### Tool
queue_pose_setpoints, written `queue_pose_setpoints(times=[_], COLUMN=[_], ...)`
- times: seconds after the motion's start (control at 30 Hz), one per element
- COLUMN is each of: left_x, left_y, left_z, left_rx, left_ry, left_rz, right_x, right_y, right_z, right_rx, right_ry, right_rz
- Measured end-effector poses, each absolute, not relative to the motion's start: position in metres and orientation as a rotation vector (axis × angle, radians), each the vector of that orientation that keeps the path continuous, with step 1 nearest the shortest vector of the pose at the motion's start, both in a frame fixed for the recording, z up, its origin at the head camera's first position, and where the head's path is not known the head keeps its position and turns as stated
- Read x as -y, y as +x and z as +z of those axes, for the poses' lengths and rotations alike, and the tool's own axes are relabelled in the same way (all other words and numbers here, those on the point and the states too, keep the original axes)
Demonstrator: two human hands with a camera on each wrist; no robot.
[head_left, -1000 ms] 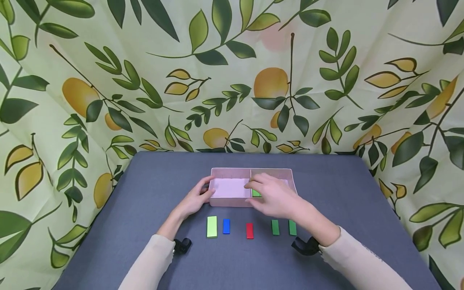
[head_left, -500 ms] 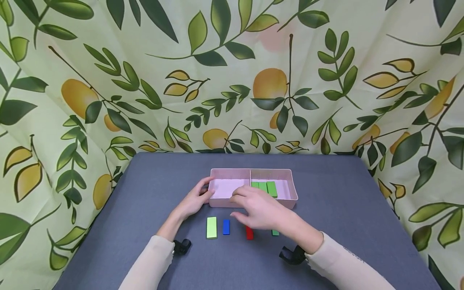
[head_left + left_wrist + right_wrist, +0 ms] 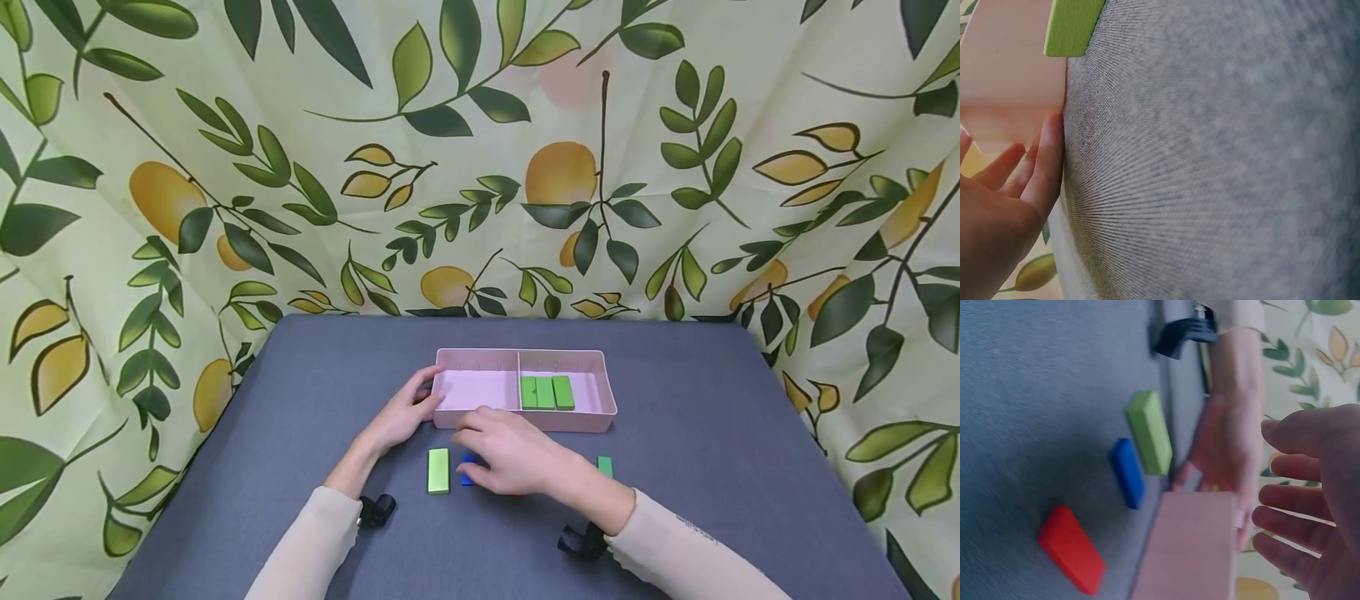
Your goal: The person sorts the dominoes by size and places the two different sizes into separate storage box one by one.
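My left hand holds the left end of a pink two-part box, its fingers spread on the end wall. Above the table, in front of the box, hovers my right hand, fingers loosely bent with nothing between them, as the right wrist view confirms. Beneath it lies a blue block, partly covered in the head view. A red block lies beside that, nearly hidden from the head by the hand. To the left is a larger light green block. Three green blocks lie side by side in the box's right compartment.
A dark green block shows beyond my right forearm. The box's divider separates its two compartments. Grey-blue cloth covers the table. A leaf-and-fruit patterned curtain hangs behind and at both sides.
My right hand has left the box's right compartment and moved left and toward me, over the blue block. The three green blocks there have come into sight. My left hand stays in place.
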State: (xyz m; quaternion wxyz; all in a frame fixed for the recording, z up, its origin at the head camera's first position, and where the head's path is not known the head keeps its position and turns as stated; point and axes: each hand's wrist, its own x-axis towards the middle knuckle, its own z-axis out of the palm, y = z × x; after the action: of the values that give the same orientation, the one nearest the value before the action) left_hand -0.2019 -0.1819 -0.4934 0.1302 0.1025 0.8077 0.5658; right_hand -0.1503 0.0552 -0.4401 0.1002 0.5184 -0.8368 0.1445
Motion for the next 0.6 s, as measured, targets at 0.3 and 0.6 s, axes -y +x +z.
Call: queue_pose_setpoints(times=[0.3,0.6], left_x=[0.175,0.183], left_y=[-0.193,-0.204], left_z=[-0.475,-0.495], left_rx=[-2.354,-2.333], left_ry=[0.284,0.314], left_rz=[1.638,1.669], right_x=[-0.037,-0.026], right_y=[-0.149,-0.144], right_z=[-0.468,-0.486], right_rx=[2.481,2.508], right_ry=[1.622,1.634], right_rz=[0.285,0.183])
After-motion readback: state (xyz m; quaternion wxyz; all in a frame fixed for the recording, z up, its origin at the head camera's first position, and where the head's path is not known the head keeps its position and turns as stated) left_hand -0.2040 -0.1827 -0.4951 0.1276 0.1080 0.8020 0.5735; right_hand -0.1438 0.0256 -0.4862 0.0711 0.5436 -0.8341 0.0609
